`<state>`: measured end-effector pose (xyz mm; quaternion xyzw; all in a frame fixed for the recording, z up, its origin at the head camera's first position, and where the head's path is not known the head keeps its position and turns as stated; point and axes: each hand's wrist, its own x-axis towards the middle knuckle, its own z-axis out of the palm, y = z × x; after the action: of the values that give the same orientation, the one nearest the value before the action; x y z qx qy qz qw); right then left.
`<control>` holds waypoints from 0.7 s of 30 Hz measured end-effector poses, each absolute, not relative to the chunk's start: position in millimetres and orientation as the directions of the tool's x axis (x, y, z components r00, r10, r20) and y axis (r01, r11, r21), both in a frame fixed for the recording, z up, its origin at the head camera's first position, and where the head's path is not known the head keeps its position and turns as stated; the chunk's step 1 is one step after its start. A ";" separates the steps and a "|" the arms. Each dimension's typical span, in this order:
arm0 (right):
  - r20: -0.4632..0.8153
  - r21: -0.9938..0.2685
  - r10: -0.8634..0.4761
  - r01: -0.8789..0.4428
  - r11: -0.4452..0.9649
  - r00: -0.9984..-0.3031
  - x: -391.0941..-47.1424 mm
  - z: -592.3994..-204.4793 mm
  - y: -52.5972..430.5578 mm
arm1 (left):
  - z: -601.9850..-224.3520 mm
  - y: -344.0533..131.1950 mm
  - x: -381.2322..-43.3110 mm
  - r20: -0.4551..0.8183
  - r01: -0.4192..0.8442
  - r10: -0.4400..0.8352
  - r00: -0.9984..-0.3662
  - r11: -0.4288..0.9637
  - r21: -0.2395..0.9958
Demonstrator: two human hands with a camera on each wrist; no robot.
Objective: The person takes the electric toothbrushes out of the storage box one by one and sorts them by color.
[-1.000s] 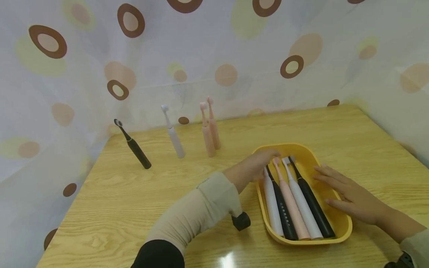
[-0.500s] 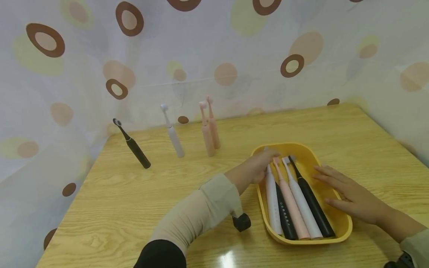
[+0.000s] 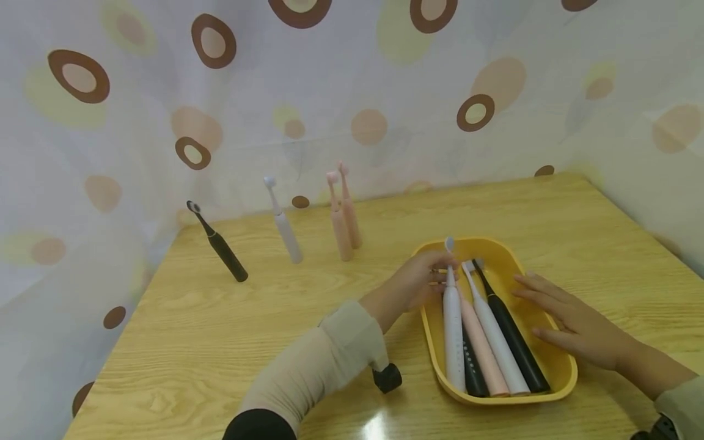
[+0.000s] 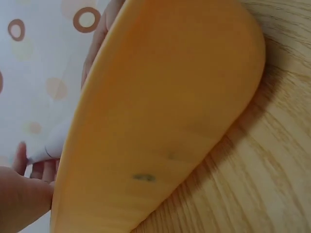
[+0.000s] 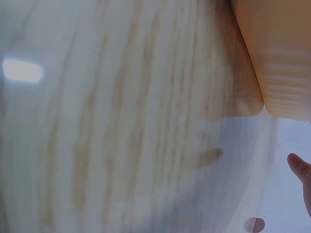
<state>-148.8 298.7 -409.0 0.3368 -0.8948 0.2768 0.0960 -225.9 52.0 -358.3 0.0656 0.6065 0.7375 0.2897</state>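
My left hand reaches over the left rim of a yellow tray and grips a white electric toothbrush around its neck, brush head up. That toothbrush partly covers a black electric toothbrush lying beneath it. Beside them in the tray lie a pink toothbrush, another white one and another black one. My right hand lies with fingers extended over the tray's right rim. In the left wrist view, the tray's wall hides most of the work; only the thumb shows in the right wrist view.
Toward the back of the wooden table stand a black toothbrush, a white one and two pink ones, a front one and a rear one. A patterned cloth hangs behind the table.
The left hand has lifted the white toothbrush's head end and shifted it right, over the black toothbrush beside it. The right hand has stayed at the tray's right rim.
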 end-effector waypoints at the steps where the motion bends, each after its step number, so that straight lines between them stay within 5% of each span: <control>1: 0.358 -0.431 -0.549 -0.655 0.620 -0.755 -148.9 -409.0 298.4 | -358.8 50.2 -224.9 -0.236 -0.336 0.511 -0.827 -0.112 0.935; 11: 0.354 -0.448 -0.539 -0.645 0.619 -0.764 -148.7 -408.4 298.2 | -357.1 33.9 -216.6 -0.045 -0.267 0.608 -0.793 -0.280 0.922; 21: 0.353 -0.450 -0.536 -0.642 0.621 -0.767 -149.4 -408.7 297.9 | -364.9 20.7 -212.0 0.029 -0.201 0.745 -0.666 -0.218 0.955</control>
<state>-149.4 297.9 -408.7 0.3289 -0.8954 0.2854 0.0925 -212.0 20.7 -364.9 0.2531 0.5370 0.7381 0.3205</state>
